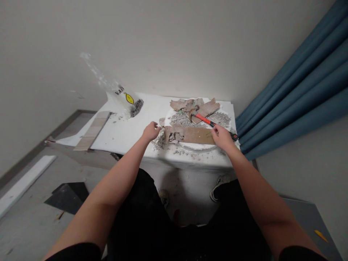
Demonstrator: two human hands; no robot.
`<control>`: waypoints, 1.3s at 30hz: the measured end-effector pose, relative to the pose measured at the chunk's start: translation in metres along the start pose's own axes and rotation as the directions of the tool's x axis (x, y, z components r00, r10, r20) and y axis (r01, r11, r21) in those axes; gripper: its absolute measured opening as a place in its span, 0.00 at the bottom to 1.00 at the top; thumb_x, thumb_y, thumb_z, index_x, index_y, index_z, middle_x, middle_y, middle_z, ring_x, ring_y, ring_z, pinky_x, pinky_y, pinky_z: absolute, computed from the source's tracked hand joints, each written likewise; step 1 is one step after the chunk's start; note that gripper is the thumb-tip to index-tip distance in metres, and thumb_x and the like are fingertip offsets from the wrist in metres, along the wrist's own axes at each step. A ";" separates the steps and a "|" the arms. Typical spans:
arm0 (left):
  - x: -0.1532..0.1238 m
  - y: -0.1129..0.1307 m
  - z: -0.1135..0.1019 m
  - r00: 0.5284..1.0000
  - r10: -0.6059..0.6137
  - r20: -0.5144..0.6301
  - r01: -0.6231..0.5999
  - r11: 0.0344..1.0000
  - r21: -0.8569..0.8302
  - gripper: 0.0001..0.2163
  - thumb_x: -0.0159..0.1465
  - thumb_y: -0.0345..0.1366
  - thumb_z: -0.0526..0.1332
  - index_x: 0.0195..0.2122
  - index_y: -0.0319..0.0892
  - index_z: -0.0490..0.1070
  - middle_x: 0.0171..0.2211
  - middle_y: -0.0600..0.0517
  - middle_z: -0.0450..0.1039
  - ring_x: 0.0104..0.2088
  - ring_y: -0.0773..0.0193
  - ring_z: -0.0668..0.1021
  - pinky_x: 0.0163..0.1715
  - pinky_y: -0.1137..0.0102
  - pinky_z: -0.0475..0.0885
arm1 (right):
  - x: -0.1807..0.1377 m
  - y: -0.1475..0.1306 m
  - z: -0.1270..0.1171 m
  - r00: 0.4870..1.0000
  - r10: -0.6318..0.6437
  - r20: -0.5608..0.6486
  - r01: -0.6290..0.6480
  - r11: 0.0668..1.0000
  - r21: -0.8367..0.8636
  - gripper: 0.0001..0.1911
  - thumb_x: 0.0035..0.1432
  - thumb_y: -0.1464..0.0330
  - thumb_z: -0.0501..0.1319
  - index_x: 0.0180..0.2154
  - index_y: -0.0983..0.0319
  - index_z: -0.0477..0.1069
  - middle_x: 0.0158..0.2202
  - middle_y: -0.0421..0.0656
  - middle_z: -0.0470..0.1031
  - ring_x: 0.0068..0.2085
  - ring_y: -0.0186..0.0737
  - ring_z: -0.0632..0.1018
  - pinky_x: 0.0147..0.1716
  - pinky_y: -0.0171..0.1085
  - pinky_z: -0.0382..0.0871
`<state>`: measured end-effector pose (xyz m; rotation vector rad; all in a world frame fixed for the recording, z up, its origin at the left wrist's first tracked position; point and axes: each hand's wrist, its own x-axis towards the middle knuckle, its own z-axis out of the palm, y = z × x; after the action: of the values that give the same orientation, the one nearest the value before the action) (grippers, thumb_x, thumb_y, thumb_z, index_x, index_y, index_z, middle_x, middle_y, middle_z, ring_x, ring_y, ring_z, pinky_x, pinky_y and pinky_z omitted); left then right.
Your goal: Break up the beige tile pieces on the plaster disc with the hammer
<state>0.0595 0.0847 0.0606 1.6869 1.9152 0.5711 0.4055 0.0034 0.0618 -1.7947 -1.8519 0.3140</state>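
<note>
My right hand (222, 137) is closed around the handle of a hammer (203, 119) with a red and black grip. Its butt end shows beyond my wrist, and its head lies over broken brown pieces (185, 105). Below the handle stretches a flat brown strip (198, 135), with torn grey layers at its left part. Near that strip's left end, my left hand (151, 131) hovers with loosely bent fingers, slightly apart and holding nothing I can see. Grey crumbs (160, 139) are heaped beside it. Under the pieces is a round white base (201, 146), partly covered by rubble.
A clear plastic bag (119, 98) with a yellow lemon print stands on the white-covered table (146, 105). A wood-look plank (94, 130) overhangs the left side. Blue curtains (293, 83) hang at right. Dark plates (67, 197) and a white board (25, 181) lie on the floor.
</note>
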 end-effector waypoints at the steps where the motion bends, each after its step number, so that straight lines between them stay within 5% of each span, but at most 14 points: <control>1: -0.004 0.009 0.002 0.987 0.128 -0.096 -0.129 0.992 -0.007 0.13 0.63 0.38 0.60 0.47 0.39 0.72 0.45 0.42 0.78 0.41 0.57 0.79 0.43 0.63 0.74 | 0.001 -0.005 0.003 0.998 -0.051 -0.024 0.053 0.997 0.062 0.09 0.64 0.65 0.53 0.31 0.59 0.65 0.28 0.42 0.71 0.30 0.41 0.71 0.31 0.36 0.59; 3: -0.017 0.031 0.010 0.919 0.379 -0.107 -0.388 0.918 -0.082 0.15 0.65 0.42 0.58 0.49 0.41 0.72 0.43 0.45 0.78 0.39 0.61 0.79 0.41 0.66 0.74 | 0.002 -0.016 0.011 0.989 -0.137 -0.062 0.146 0.977 0.155 0.10 0.63 0.64 0.54 0.28 0.58 0.63 0.27 0.41 0.68 0.30 0.40 0.69 0.32 0.36 0.59; 5: -0.034 0.055 0.024 0.789 0.610 0.074 -0.597 0.789 -0.142 0.16 0.64 0.46 0.59 0.46 0.42 0.75 0.40 0.47 0.78 0.37 0.62 0.78 0.39 0.68 0.73 | 0.002 -0.029 0.020 0.978 -0.197 -0.070 0.207 0.956 0.207 0.11 0.62 0.65 0.55 0.27 0.58 0.61 0.28 0.41 0.68 0.31 0.39 0.69 0.33 0.36 0.60; 7: -0.048 0.075 0.039 0.660 0.727 0.190 -0.709 0.687 -0.160 0.14 0.63 0.45 0.61 0.44 0.42 0.76 0.38 0.49 0.77 0.35 0.63 0.76 0.38 0.69 0.71 | 0.003 -0.042 0.026 0.976 -0.209 -0.068 0.219 0.949 0.227 0.11 0.61 0.65 0.56 0.26 0.58 0.62 0.29 0.41 0.69 0.31 0.39 0.69 0.34 0.36 0.61; 8: -0.052 0.082 0.047 0.636 0.742 0.210 -0.725 0.668 -0.167 0.12 0.63 0.43 0.61 0.42 0.42 0.77 0.36 0.49 0.77 0.34 0.64 0.76 0.38 0.69 0.70 | 0.004 -0.047 0.029 0.976 -0.206 -0.069 0.217 0.949 0.227 0.11 0.62 0.66 0.56 0.26 0.58 0.62 0.29 0.41 0.69 0.31 0.39 0.69 0.34 0.36 0.61; 13: -0.037 0.089 0.057 0.695 0.682 0.228 -0.654 0.732 -0.192 0.09 0.63 0.39 0.59 0.32 0.41 0.74 0.26 0.53 0.73 0.29 0.65 0.72 0.33 0.71 0.66 | 0.015 -0.053 0.035 0.979 -0.195 -0.066 0.205 0.947 0.249 0.12 0.65 0.63 0.54 0.31 0.59 0.69 0.33 0.43 0.72 0.35 0.41 0.72 0.37 0.37 0.64; 18: -0.001 0.075 0.044 0.888 0.457 0.047 -0.425 0.857 -0.291 0.08 0.59 0.41 0.62 0.33 0.41 0.72 0.28 0.53 0.75 0.31 0.64 0.74 0.35 0.70 0.67 | 0.026 -0.034 0.036 0.983 -0.183 0.022 0.180 0.981 0.077 0.17 0.69 0.62 0.52 0.50 0.61 0.73 0.50 0.51 0.73 0.48 0.47 0.74 0.48 0.42 0.67; 20: 0.006 0.070 0.042 0.913 0.407 0.041 -0.376 0.874 -0.307 0.09 0.59 0.42 0.62 0.32 0.41 0.73 0.29 0.52 0.75 0.32 0.63 0.74 0.37 0.69 0.68 | 0.025 -0.026 0.039 0.963 -0.232 0.135 0.243 0.968 -0.065 0.19 0.67 0.62 0.56 0.56 0.61 0.72 0.56 0.53 0.71 0.56 0.52 0.71 0.53 0.46 0.65; 23: 0.008 0.064 0.044 0.897 0.435 0.081 -0.399 0.874 -0.277 0.10 0.59 0.44 0.63 0.30 0.42 0.73 0.30 0.52 0.75 0.34 0.62 0.74 0.38 0.69 0.68 | 0.017 -0.016 0.045 0.927 -0.258 0.272 0.310 0.936 -0.168 0.26 0.63 0.56 0.61 0.60 0.59 0.70 0.60 0.54 0.68 0.60 0.57 0.68 0.58 0.52 0.62; 28: 0.005 0.060 0.054 0.864 0.486 0.130 -0.454 0.865 -0.214 0.12 0.63 0.45 0.61 0.31 0.42 0.74 0.26 0.53 0.74 0.29 0.64 0.73 0.34 0.69 0.66 | 0.009 -0.006 0.045 0.898 -0.292 0.329 0.354 0.924 -0.144 0.40 0.55 0.46 0.66 0.62 0.61 0.67 0.64 0.56 0.63 0.63 0.59 0.65 0.61 0.54 0.58; 32: 0.008 0.060 0.057 0.867 0.490 0.091 -0.471 0.865 -0.174 0.13 0.64 0.46 0.60 0.33 0.42 0.75 0.28 0.53 0.76 0.29 0.63 0.74 0.35 0.69 0.66 | 0.006 -0.004 0.041 0.896 -0.289 0.337 0.355 0.922 -0.153 0.41 0.51 0.48 0.70 0.61 0.61 0.68 0.63 0.57 0.64 0.62 0.60 0.65 0.60 0.55 0.58; 39: 0.014 0.059 0.057 0.815 0.544 0.202 -0.529 0.839 -0.125 0.14 0.63 0.48 0.58 0.31 0.43 0.75 0.30 0.51 0.78 0.33 0.60 0.75 0.36 0.68 0.67 | -0.001 -0.003 0.040 0.895 -0.271 0.354 0.345 0.924 -0.165 0.41 0.50 0.47 0.70 0.61 0.57 0.68 0.64 0.55 0.63 0.62 0.60 0.65 0.58 0.56 0.58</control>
<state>0.1398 0.1049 0.0512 2.1573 1.2304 0.5988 0.3814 0.0097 0.0299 -1.6201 -2.4596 0.3036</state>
